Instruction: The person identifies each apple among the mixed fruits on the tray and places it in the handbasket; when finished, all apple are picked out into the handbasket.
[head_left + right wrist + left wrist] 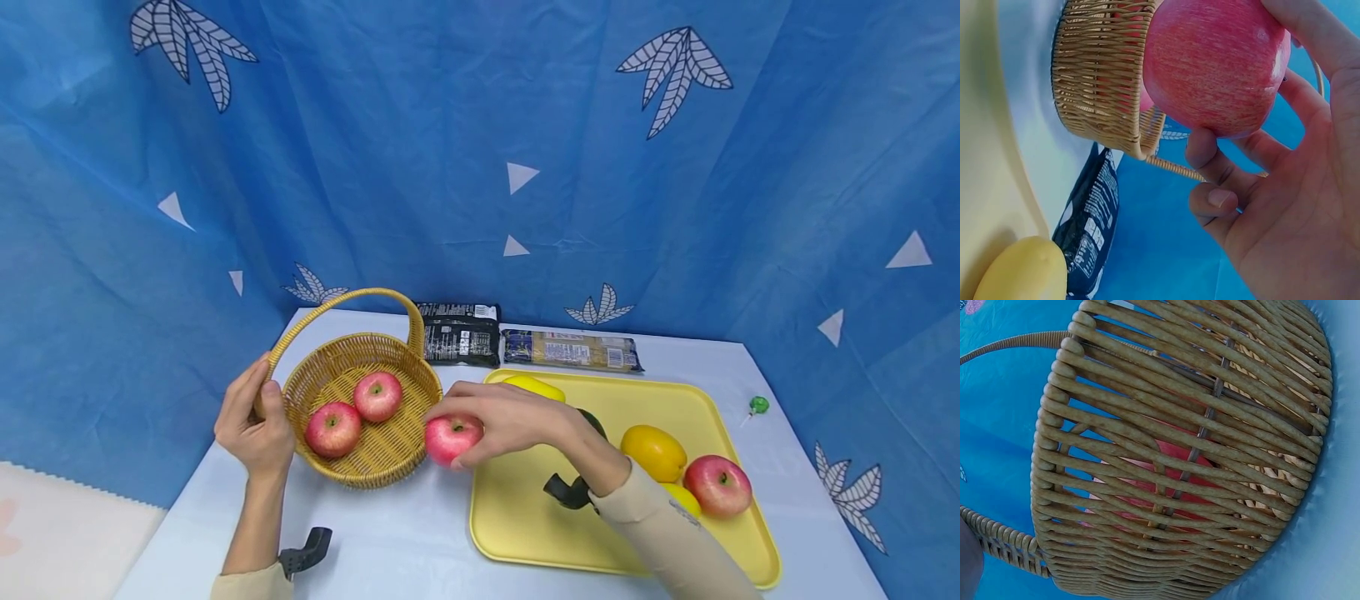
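A round wicker basket (360, 481) with a tall arched handle (352, 293) stands on the left of the table. Two red apples (333, 429) lie inside it; in the left wrist view their red shows through the weave (1172, 437). My left hand (258, 421) grips the left side of the handle. Just right of the basket rim, my right hand (502, 421) holds a third red apple (452, 440). The right wrist view shows thumb and fingers around this apple (1216, 62), close beside the basket wall (1097, 75).
A yellow tray (540, 546) on the right holds a red apple (717, 486), a yellow mango-like fruit (653, 453) and other yellow fruit (536, 387), partly hidden by my right arm. Behind lie a black packet (461, 335) and a noodle packet (570, 350). A green lollipop (759, 405) lies far right.
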Tool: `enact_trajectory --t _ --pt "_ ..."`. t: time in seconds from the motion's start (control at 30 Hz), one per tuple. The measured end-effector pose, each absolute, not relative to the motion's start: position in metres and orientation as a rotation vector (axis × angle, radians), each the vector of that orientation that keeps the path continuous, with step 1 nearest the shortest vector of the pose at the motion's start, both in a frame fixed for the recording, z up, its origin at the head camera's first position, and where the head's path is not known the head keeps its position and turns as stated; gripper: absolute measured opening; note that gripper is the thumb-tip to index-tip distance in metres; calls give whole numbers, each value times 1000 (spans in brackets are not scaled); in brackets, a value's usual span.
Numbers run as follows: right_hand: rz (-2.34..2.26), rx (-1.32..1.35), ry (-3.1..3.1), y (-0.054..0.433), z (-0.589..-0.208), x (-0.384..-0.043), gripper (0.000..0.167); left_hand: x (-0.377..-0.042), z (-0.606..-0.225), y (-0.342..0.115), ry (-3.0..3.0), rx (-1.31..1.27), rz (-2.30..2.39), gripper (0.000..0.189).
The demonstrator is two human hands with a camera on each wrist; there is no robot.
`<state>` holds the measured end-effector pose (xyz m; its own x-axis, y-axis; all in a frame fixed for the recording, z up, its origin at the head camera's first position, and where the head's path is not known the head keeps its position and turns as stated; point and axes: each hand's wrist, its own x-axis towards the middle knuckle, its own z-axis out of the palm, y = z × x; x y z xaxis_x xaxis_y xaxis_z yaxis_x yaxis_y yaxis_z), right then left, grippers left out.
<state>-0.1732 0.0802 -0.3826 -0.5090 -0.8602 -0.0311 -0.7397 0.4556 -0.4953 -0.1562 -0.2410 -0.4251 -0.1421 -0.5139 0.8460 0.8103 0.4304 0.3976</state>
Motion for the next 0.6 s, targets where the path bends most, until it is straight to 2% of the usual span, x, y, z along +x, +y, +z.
enact_trajectory --t 0.6 --pt "-660 -1410 2404 64 -388 -185 62 -156 -424 -240 -1262 -294 -1174 32"
